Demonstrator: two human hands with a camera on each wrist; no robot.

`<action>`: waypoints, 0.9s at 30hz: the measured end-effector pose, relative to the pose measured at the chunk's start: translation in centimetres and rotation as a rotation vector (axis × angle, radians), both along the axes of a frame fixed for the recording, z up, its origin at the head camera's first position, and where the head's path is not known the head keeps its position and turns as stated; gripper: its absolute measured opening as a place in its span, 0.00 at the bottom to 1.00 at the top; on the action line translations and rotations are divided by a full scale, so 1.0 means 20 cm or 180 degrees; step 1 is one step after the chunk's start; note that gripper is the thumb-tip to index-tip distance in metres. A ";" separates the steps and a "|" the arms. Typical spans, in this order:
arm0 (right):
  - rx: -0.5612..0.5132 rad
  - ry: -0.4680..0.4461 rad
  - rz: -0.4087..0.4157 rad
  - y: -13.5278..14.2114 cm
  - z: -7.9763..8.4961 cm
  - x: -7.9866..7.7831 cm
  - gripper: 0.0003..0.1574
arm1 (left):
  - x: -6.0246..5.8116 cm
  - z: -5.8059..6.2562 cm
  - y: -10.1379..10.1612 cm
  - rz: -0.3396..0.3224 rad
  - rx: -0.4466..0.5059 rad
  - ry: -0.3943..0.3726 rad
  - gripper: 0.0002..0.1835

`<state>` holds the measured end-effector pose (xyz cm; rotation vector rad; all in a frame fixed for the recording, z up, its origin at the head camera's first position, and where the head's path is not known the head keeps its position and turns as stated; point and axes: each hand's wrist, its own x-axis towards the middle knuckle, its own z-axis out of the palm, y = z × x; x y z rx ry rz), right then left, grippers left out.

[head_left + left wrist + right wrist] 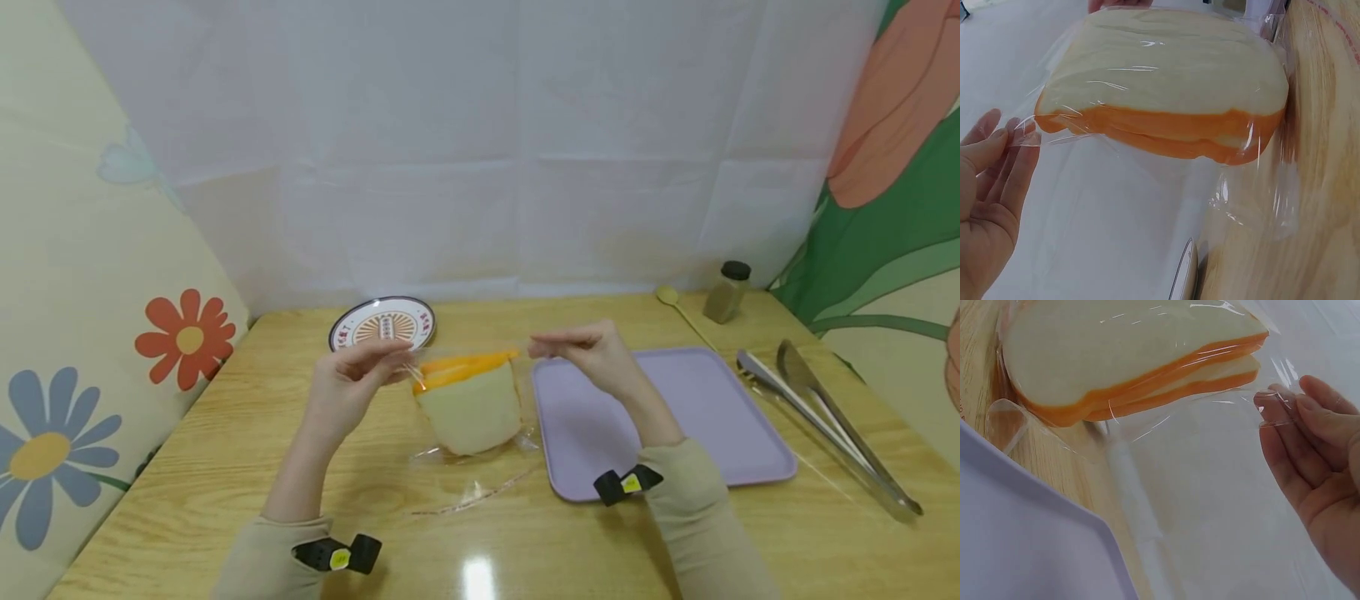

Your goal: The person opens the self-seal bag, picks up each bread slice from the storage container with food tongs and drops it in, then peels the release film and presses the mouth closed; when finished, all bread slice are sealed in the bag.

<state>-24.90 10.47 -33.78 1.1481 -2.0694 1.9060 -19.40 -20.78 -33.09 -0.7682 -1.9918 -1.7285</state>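
Bread slices [472, 417] with orange crusts are inside a clear plastic bag [1225, 194], raised between the two hands above the table. The left hand [337, 400] pinches one upper corner of the bag between thumb and fingers. At the opposite corner, the right hand [603, 367] pinches the film, as the right wrist view shows with the thumb [1325, 422] against the fingers. The slices sit in the bag, with their crust edge uppermost in the head view. Neither hand touches the bread itself.
A lilac tray [720, 425] lies under and beside the right hand. Behind the left hand is a patterned plate [426, 312]. Metal tongs [825, 429], a yellow spoon [667, 295] and a black-capped jar [723, 298] are at right. A thin printed strip [480, 500] lies in front.
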 end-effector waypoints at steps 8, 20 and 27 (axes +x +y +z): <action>0.0001 -0.0131 -0.0061 0.01 -0.01 0.00 0.13 | 0.00 -0.01 -0.02 -0.0120 -0.0105 0.0238 0.16; 0.0022 -0.0336 -0.0227 0.02 0.01 0.02 0.12 | 0.00 0.01 -0.04 -0.0156 -0.0417 0.0388 0.05; 0.0160 -0.0325 -0.0139 0.03 0.02 0.03 0.07 | 0.01 0.01 -0.04 -0.0074 -0.0568 0.0356 0.05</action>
